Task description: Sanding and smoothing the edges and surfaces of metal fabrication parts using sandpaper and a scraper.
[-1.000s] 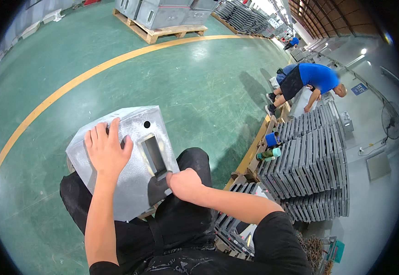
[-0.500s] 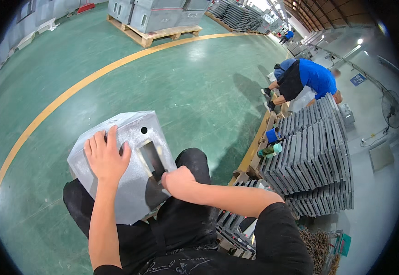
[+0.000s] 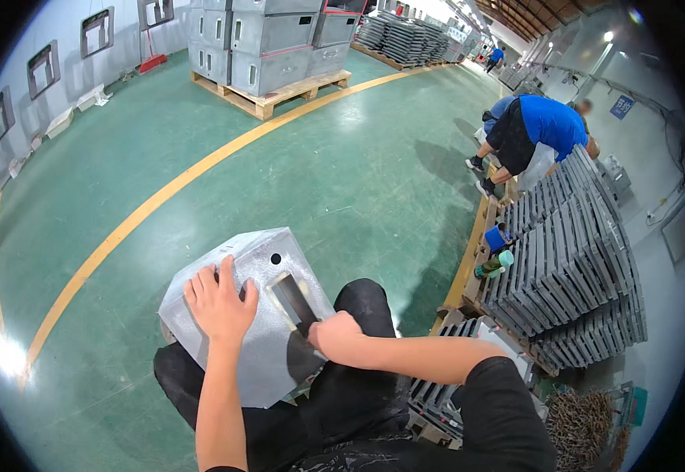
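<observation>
A grey sheet-metal box [image 3: 267, 354] rests tilted across my thighs, with a small round hole [image 3: 276, 259] and a long rectangular cutout [image 3: 293, 304] in its upper face. Pale marks run around the cutout's edge. My left hand [image 3: 221, 303] lies on the left part of that face, fingers spread, bracing the metal. At the lower end of the cutout my right hand [image 3: 337, 337] is closed in a fist. Its fingers are turned away from view, so whatever they may hold is hidden.
Stacked grey metal panels [image 3: 566, 252] rise at my right, beside a green bottle [image 3: 493, 265] and a blue container [image 3: 497, 236]. A person in blue [image 3: 548, 126] bends beyond them. Metal boxes stand on a wooden pallet [image 3: 271, 102] ahead. Rusty parts [image 3: 582, 429] lie lower right.
The whole view has shifted, so the box and both hands appear lower and farther right. Both hands keep about the same places on the box, the right one still at the cutout's lower end.
</observation>
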### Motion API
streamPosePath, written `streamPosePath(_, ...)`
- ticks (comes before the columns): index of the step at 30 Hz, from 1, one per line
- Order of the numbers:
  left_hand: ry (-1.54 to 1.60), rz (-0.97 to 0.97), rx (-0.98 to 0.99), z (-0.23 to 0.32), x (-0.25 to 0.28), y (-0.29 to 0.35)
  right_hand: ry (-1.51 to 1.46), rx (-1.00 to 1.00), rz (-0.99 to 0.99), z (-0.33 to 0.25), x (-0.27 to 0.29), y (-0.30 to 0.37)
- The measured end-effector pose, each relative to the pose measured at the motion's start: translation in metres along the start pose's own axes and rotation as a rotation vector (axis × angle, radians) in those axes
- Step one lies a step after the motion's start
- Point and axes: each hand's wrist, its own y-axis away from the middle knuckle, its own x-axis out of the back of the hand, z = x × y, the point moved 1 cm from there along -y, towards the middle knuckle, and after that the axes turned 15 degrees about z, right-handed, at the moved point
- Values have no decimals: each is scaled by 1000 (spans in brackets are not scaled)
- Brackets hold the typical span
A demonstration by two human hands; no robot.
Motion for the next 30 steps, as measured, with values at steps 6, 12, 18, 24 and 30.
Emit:
streamPosePath(6, 17, 48, -17, -1, -8, 1, -10, -3, -94, 4, 3, -6)
streamPosePath(12, 13, -57, 21, 0, -12, 3, -70, -61, -2, 13, 12, 6)
streamPosePath(18, 26, 14, 4, 9, -17, 1, 54, 41, 194, 35, -20, 16)
streamPosePath(24, 42, 19, 21, -4, -17, 4, 129, 87, 172, 19, -19, 5)
streamPosePath(30, 29, -16, 47, 1, -9, 8, 46, 56, 194, 24, -20, 6)
